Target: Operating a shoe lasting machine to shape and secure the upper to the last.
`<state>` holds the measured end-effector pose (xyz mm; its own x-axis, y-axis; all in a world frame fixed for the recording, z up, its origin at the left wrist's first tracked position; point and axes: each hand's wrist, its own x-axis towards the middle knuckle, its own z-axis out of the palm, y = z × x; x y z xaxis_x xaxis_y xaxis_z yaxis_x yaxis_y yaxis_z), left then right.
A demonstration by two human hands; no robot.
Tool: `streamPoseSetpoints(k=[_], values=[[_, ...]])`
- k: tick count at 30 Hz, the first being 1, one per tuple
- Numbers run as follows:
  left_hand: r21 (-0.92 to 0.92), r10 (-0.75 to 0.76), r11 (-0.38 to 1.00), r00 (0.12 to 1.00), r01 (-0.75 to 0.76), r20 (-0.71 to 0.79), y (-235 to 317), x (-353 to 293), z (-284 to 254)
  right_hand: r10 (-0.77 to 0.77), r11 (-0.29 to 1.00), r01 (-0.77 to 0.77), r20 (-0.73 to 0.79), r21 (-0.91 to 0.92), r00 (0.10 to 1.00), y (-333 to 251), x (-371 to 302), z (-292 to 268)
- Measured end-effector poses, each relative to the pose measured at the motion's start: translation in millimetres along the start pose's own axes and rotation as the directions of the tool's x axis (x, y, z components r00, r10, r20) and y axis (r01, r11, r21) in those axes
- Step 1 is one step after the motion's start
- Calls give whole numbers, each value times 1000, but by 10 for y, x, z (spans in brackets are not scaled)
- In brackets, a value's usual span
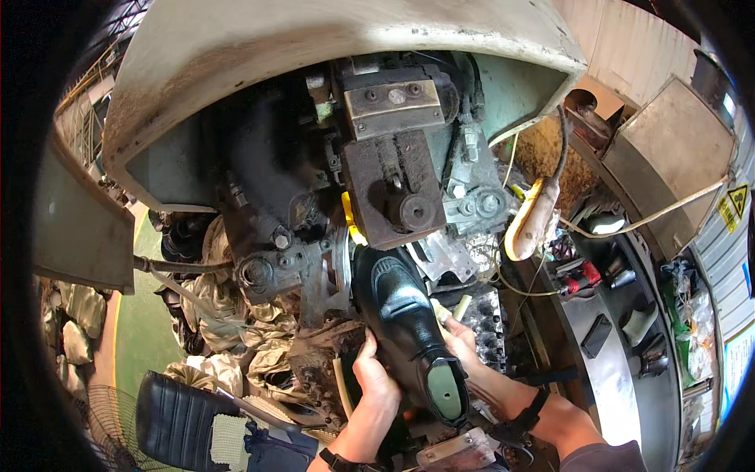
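Note:
Between my two hands is a black leather shoe upper (393, 303) pulled over a green last (445, 391). Its toe points away from me, under the dark metal head (393, 189) of a large machine. My left hand (372, 374) presses along the shoe's left side, thumb up against the leather. On the other side my right hand (462, 340) grips it, its fingers partly hidden behind the shoe. Jaw-like metal plates (326, 271) flank the toe on the left, and more plates (444, 256) lie on the right. A yellow strip (353, 219) shows just above the toe.
A pale hood (338, 27) arches over the machine. At the right, a lit lamp (528, 224) hangs on a cable by a bench (602, 370) with dark shoe parts. Bundled cloth (267, 338) and a black padded chair (185, 413) stand at the left.

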<state>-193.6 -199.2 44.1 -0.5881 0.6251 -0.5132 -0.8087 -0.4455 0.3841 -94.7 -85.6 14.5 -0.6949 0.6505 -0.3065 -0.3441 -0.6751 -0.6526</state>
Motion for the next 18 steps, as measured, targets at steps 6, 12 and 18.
streamPoseSetpoints(k=[6,12,18], values=[[-18,80,997,997,-81,-17,-61,283,-229,-73,997,72,37,39,997,181,195,-119],[205,366,922,913,-329,-178,-130,293,-102,-110,994,110,34,10,993,269,337,-224],[171,314,943,935,-287,-165,-68,269,-110,-56,998,56,37,2,998,191,219,-23]])
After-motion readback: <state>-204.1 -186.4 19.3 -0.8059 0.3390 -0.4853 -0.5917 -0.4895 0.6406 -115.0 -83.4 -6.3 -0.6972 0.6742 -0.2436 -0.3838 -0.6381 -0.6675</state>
